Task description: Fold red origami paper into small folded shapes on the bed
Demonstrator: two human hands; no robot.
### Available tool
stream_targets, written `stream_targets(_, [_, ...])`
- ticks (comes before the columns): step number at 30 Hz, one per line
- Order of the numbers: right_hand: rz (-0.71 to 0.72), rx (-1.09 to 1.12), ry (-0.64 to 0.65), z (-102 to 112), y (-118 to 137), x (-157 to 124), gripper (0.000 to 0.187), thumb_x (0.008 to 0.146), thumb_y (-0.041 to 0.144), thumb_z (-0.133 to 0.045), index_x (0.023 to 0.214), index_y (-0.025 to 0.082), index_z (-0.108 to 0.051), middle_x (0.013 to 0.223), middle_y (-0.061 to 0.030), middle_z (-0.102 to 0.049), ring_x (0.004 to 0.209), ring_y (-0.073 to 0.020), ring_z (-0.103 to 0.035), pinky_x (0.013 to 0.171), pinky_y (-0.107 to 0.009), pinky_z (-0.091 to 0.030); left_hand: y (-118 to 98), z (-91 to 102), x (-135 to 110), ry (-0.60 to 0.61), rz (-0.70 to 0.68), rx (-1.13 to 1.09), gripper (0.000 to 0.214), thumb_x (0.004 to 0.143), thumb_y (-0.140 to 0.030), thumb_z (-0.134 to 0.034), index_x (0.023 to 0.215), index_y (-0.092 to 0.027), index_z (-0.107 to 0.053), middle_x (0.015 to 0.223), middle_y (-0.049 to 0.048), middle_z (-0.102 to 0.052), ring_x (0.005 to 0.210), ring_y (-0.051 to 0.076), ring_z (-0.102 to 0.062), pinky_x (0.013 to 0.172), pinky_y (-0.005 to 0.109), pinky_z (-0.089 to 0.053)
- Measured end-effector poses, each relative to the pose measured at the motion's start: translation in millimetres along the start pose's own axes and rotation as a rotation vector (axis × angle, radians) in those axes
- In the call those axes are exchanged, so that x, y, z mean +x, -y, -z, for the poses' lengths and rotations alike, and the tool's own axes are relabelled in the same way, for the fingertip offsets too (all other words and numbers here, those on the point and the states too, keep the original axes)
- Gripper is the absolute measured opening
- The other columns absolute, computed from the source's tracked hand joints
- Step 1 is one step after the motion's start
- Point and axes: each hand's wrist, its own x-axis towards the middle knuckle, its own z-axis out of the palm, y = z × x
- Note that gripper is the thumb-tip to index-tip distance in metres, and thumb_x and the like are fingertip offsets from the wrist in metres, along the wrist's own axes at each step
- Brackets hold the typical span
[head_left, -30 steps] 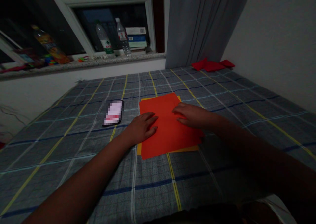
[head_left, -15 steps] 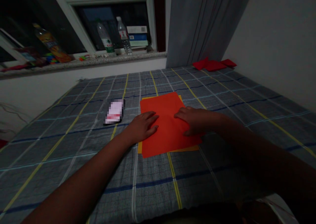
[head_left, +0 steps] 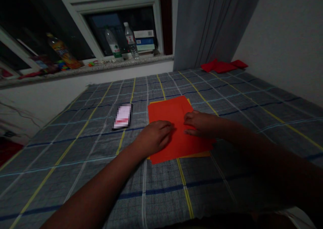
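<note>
A red-orange paper sheet (head_left: 171, 109) lies flat on a plaid bed cover (head_left: 75, 161), with a yellow sheet (head_left: 195, 155) showing along its edges underneath. My left hand (head_left: 155, 138) rests on the sheet's left half, fingers together and pointing right. My right hand (head_left: 200, 124) lies on the sheet's right half with its fingertips pointing left, a short gap from my left hand. Neither hand grips anything. To the left of the paper lies a flat, dark-edged rectangular item (head_left: 122, 116), its face blurred beyond identifying.
Beyond the bed is a stone windowsill (head_left: 101, 67) holding an orange-labelled bottle (head_left: 63, 51), clear water bottles (head_left: 113, 44), and stacked books (head_left: 143, 40). A grey curtain (head_left: 204, 27) hangs at the far side. Red cloth (head_left: 222, 66) lies in the far corner.
My left hand has slid right, further onto the red-orange sheet. The right hand stays nearly in place on the sheet. The whole view has shifted slightly with my head.
</note>
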Motion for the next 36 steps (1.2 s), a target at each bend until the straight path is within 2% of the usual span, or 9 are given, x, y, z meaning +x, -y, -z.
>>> stream_targets(2, [0.033, -0.022, 0.012, -3.5, 3.4, 2.2, 0.026, 0.098, 0.027, -0.050, 0.107, 0.013, -0.070, 0.106, -0.0141, -0.068, 0.099, -0.0237, -0.062, 0.091, -0.036, -0.045, -15.1, -1.7, -0.2, 0.055, -0.029, -0.044, 0.035, 0.099, -0.027, -0.049, 0.131, -0.019, -0.059, 0.134, 0.0108, -0.061, 0.120, 0.025, -0.059, 0.101, 0.042, -0.049])
stream_targets(5, [0.113, -0.027, 0.023, -3.5, 10.5, 3.8, 0.027, 0.097, 0.014, -0.044, 0.106, 0.012, -0.069, 0.101, -0.0122, -0.070, 0.094, -0.0212, -0.064, 0.086, -0.032, -0.047, -25.2, -3.2, -1.6, 0.115, -0.073, -0.063, 0.035, 0.101, -0.035, -0.048, 0.129, -0.020, -0.061, 0.134, 0.0099, -0.062, 0.120, 0.025, -0.060, 0.102, 0.042, -0.047])
stream_targets(10, [0.199, 0.052, -0.017, -1.3, 23.5, 6.7, 0.027, 0.094, 0.009, -0.046, 0.108, 0.012, -0.069, 0.104, -0.0110, -0.070, 0.097, -0.0198, -0.063, 0.090, -0.032, -0.047, -16.5, -0.9, -2.3, 0.098, -0.031, -0.079, 0.035, 0.102, -0.041, -0.046, 0.118, -0.019, -0.066, 0.128, 0.0115, -0.064, 0.116, 0.026, -0.062, 0.101, 0.042, -0.048])
stream_targets(15, [0.209, 0.019, -0.006, -6.6, 31.7, 5.1, 0.029, 0.093, 0.008, -0.045, 0.110, 0.013, -0.068, 0.110, -0.0113, -0.068, 0.100, -0.0207, -0.060, 0.092, -0.034, -0.046, -9.4, -6.9, 0.0, 0.086, 0.088, -0.066, 0.029, 0.099, -0.036, -0.052, 0.118, -0.016, -0.064, 0.119, 0.0107, -0.067, 0.113, 0.025, -0.061, 0.098, 0.040, -0.049])
stream_targets(19, [0.067, -0.083, 0.034, -5.2, 27.0, 0.0, 0.033, 0.092, 0.009, -0.047, 0.114, 0.018, -0.070, 0.107, -0.0117, -0.067, 0.093, -0.0215, -0.061, 0.082, -0.033, -0.046, -5.8, -13.5, -0.8, 0.087, 0.101, -0.061, 0.034, 0.100, -0.034, -0.052, 0.130, -0.021, -0.061, 0.129, 0.0089, -0.063, 0.119, 0.025, -0.058, 0.102, 0.041, -0.047])
stream_targets(23, [-0.075, -0.101, 0.096, -0.9, 6.4, 1.6, 0.043, 0.088, 0.006, -0.048, 0.117, 0.027, -0.071, 0.110, -0.0107, -0.067, 0.096, -0.0237, -0.063, 0.077, -0.032, -0.045, -1.9, -16.9, -3.2, 0.100, 0.090, -0.061, 0.031, 0.101, -0.034, -0.050, 0.126, -0.027, -0.067, 0.133, 0.0076, -0.060, 0.121, 0.025, -0.056, 0.103, 0.042, -0.047])
stream_targets(28, [-0.269, -0.102, 0.127, 4.4, -31.2, 3.2, 0.040, 0.087, 0.007, -0.047, 0.113, 0.021, -0.074, 0.108, -0.0133, -0.071, 0.100, -0.0268, -0.065, 0.078, -0.033, -0.045, 0.7, -16.0, -4.4, 0.115, 0.077, -0.070, 0.032, 0.101, -0.033, -0.049, 0.127, -0.027, -0.067, 0.136, 0.0085, -0.058, 0.124, 0.025, -0.055, 0.105, 0.042, -0.046])
stream_targets(32, [-0.402, -0.134, 0.169, 8.3, -46.2, 0.3, 0.036, 0.088, 0.012, -0.048, 0.112, 0.020, -0.074, 0.105, -0.0151, -0.072, 0.094, -0.0292, -0.066, 0.074, -0.035, -0.047, -0.7, -9.4, -7.4, 0.146, 0.054, -0.100, 0.033, 0.099, -0.033, -0.051, 0.129, -0.027, -0.066, 0.141, 0.0092, -0.055, 0.129, 0.025, -0.053, 0.108, 0.043, -0.044])
stream_targets(36, [-0.505, -0.228, 0.025, 12.7, -39.4, -0.5, 0.028, 0.089, 0.012, -0.049, 0.101, 0.011, -0.074, 0.103, -0.0221, -0.068, 0.092, -0.0317, -0.065, 0.072, -0.038, -0.048, -4.3, -2.1, -12.0, 0.152, 0.046, -0.136, 0.040, 0.094, -0.035, -0.058, 0.133, -0.026, -0.061, 0.145, 0.0111, -0.051, 0.132, 0.028, -0.051, 0.108, 0.045, -0.045])
